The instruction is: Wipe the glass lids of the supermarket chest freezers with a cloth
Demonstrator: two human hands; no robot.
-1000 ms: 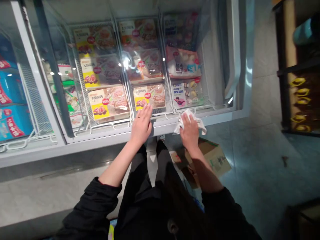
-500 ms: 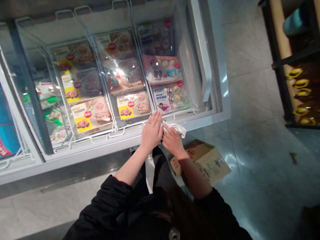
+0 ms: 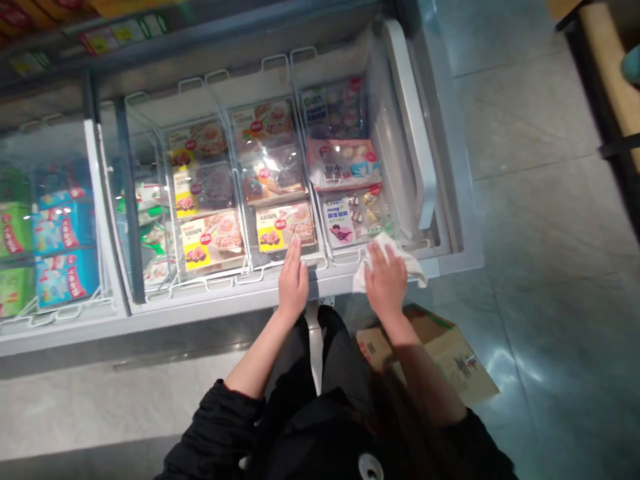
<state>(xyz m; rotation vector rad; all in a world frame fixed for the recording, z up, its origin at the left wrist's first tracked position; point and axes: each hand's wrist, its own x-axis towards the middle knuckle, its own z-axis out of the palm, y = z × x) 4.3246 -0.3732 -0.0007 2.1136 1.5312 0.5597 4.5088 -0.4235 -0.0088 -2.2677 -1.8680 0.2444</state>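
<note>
My left hand (image 3: 293, 280) lies flat, fingers together and stretched, on the front rim of a chest freezer (image 3: 225, 300). My right hand (image 3: 385, 280) presses a white cloth (image 3: 411, 264) onto the same rim further right, fingers spread over it. Inside the freezer, wire baskets (image 3: 250, 260) hold flat packs of frozen food (image 3: 285, 227), and a pack with a cartoon figure (image 3: 350, 217) lies just beyond the cloth.
A cardboard box (image 3: 450, 353) sits on the tiled floor by my right leg. The freezer's sliding glass lid (image 3: 405, 120) is pushed to the right end. Blue and green packs (image 3: 60, 247) fill the left section. A dark shelf (image 3: 615, 87) stands at far right.
My right hand has slid the cloth to the right along the rim, away from my left hand, which they nearly touched half a second ago. The view has shifted, showing more of the freezer.
</note>
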